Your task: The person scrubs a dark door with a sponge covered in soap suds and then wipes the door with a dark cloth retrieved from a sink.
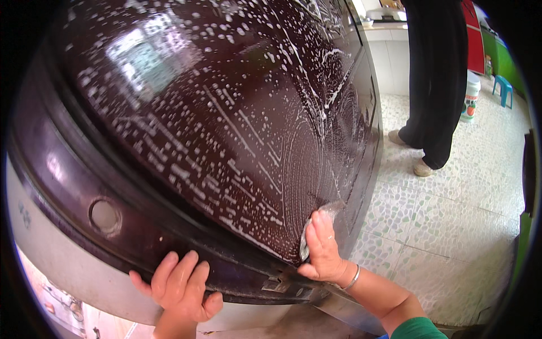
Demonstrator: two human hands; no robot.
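Observation:
A large glossy dark maroon door (237, 127) fills the middle of the view, streaked with white soap suds and fine curved wipe marks. My right hand (322, 243) presses flat against its face near the lower right edge. Under that palm is a greyish, wet scrubbing pad or cloth (304, 243), mostly hidden. A silver bangle (354, 277) circles my right wrist. With its fingers curled over the dark outer edge (237, 292), my left hand (182, 284) grips the door. A round pale disc (105, 216) is set in the edge strip left of it.
On the right, a person in black trousers (436, 76) stands on the pebble-patterned tile floor (432, 220). Behind that person are a white bucket (471, 97) and a small blue stool (503, 91). A white-tiled counter (389, 59) lies at the back.

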